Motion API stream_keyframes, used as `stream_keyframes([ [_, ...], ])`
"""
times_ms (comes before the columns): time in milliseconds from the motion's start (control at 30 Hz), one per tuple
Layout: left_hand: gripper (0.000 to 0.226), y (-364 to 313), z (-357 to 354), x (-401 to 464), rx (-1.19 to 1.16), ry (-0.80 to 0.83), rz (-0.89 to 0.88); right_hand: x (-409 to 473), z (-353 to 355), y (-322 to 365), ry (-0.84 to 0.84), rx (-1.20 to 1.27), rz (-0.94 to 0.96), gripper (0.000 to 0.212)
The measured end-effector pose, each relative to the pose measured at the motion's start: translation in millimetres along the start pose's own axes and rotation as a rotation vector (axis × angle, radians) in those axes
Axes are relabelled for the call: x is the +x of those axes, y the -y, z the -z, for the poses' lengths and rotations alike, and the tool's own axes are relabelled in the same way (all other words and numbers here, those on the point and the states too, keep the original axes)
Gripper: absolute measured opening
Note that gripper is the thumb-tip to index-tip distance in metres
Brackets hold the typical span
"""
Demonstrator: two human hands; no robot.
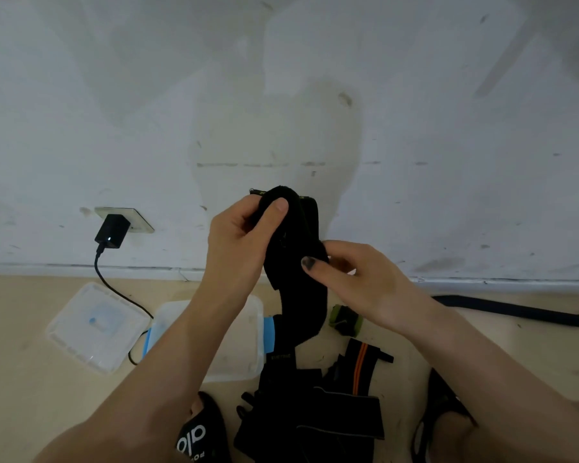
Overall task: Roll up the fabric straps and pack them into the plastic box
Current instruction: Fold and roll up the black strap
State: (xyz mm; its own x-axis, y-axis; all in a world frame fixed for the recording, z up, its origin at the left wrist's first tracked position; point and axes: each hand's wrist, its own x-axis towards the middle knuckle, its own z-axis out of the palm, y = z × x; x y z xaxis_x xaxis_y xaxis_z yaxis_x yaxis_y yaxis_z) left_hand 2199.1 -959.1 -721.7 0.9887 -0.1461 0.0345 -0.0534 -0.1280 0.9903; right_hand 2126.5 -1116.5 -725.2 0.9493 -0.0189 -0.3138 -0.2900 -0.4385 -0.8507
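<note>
You hold a black fabric strap (295, 262) of matt, slightly fuzzy woven cloth, your left hand (238, 238) pinching its top fold and your right hand (358, 282) its middle. Towards 6 o'clock from it lies a pile of straps (318, 409) in the same dull black cloth, one with a brighter orange stripe. At 8 o'clock the plastic box (244, 335) is translucent, smooth and faintly glossy, as is its lid (94, 325) at 9 o'clock. The floor (30, 379) looks smooth, matt beige. The wall (281, 95) is matt white paint, scuffed and stained. The charger (112, 231) at 10 o'clock is smooth black plastic.
</note>
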Motion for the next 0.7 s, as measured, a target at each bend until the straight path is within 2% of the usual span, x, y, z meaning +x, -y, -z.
stream_keyframes([
  [167, 0.021, -0.1, -1.3, 0.4, 0.02, 0.006, -0.009, -2.0, -2.2, -4.1, -0.204, -0.12, 0.192, 0.033],
  [233, 0.025, -0.7, -1.7, 0.0, 0.028, 0.008, 0.007, -1.3, -2.1, -4.9, -0.216, -0.11, 0.248, 0.038],
  [300, 0.025, -2.3, -2.5, -0.9, 0.019, 0.019, 0.016, -0.1, -3.2, -3.6, -0.115, 0.058, 0.17, 0.04],
  [400, 0.022, -4.5, -3.4, -2.7, 0.003, 0.036, 0.022, 1.9, -8.9, 2.1, 0.046, 0.536, -0.023, 0.03],
  [500, 0.02, -7.0, -3.9, -3.9, -0.032, 0.045, 0.043, 1.8, -13.7, 12.7, 0.131, 0.996, -0.184, 0.042],
  [700, 0.02, -6.0, -3.6, -5.6, -0.034, 0.084, 0.051, 2.9, -28.1, 12.8, 0.262, 1.19, -0.297, 0.047],
])
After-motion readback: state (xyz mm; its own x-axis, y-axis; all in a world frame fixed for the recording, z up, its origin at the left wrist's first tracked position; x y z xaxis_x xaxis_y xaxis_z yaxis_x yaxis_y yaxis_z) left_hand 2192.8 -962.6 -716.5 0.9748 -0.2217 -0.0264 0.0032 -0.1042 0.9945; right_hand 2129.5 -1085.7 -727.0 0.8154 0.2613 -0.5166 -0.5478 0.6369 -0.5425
